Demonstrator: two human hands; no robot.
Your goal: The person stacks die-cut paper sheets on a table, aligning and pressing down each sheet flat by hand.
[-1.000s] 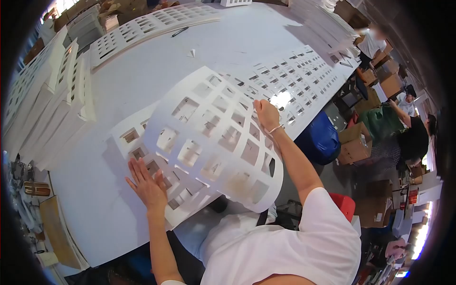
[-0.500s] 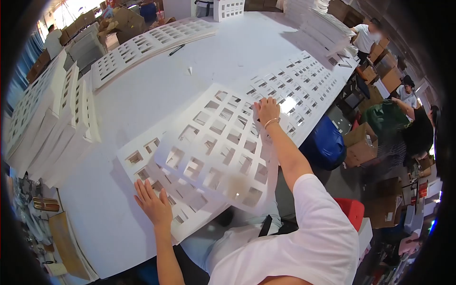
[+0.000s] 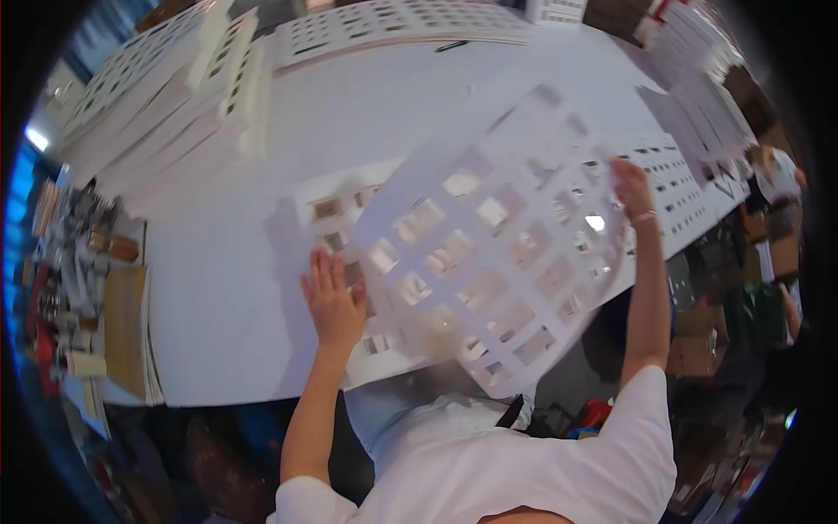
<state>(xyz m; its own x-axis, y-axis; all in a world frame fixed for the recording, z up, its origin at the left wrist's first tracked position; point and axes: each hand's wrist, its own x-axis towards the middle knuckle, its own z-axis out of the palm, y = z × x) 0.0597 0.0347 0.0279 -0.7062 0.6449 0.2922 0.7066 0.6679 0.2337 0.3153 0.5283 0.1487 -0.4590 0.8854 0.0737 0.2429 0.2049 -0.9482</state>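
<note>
A white sheet with rows of rectangular cut-outs (image 3: pixel 487 249) is raised at a slant over the table and blurred by motion. My right hand (image 3: pixel 632 188) grips its far right edge, fingers closed and smeared a little. Beneath it lies another white cut-out sheet (image 3: pixel 347 204), mostly covered. My left hand (image 3: pixel 336 299) rests flat on that lower sheet's left side, fingers spread. To the right, partly behind the raised sheet, more cut-out sheeting (image 3: pixel 672 188) lies on the table.
Stacks of white cut-out sheets (image 3: pixel 175 113) stand at the left, with a flatter pile (image 3: pixel 393 26) along the back. A black pen (image 3: pixel 452 45) lies near that pile. Another white stack (image 3: pixel 703 96) is at the back right. The white table (image 3: pixel 227 323) ends close to my body.
My view has turned to the right. The upper sheet has swung up and away from the lower one, with my right hand on its edge. My left hand stays on the lower sheet.
</note>
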